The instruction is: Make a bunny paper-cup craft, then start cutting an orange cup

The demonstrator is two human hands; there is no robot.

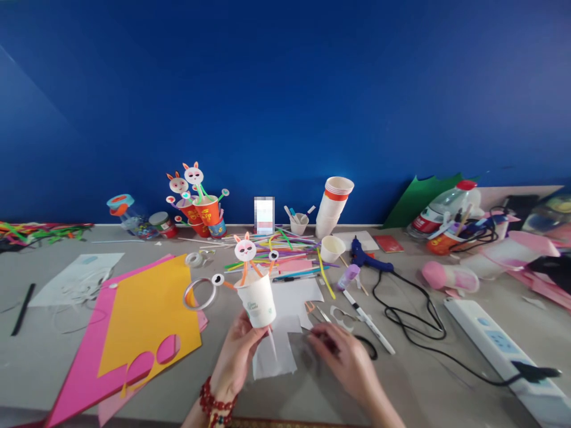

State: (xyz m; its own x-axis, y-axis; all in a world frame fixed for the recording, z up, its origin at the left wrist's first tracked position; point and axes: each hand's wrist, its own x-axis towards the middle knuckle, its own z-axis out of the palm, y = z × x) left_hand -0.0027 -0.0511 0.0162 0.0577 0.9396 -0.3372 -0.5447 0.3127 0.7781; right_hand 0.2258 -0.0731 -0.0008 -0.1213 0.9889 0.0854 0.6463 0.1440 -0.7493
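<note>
Two bare hands work low over the counter (312,380), and they are your nearest things. Your left hand (237,356) pinches the base of a white paper cup (256,304) between thumb and fingers, holding it slightly tilted above white paper pieces (274,364). Your right hand (342,352) has its fingers curled just right of those pieces, beside a black loop (369,347) that looks like a scissors handle; you cannot tell from here whether that grip is closed on anything. Above the cup's rim you have a rabbit head (245,251) in place, with orange stems and two eye-like discs (217,279) on outstretched arms, so this figure looks mostly assembled. What is left on it is harder to judge, since the fixings inside the rim are hidden. Left of you, an orange sheet (149,309) shows round holes where discs seem cut out. Farther off, a blue glue gun (369,259) lies on the right, and a stack of white cups (331,211) leans unused. Near the wall, rabbit figures in red cups (206,212) look finished.
</note>
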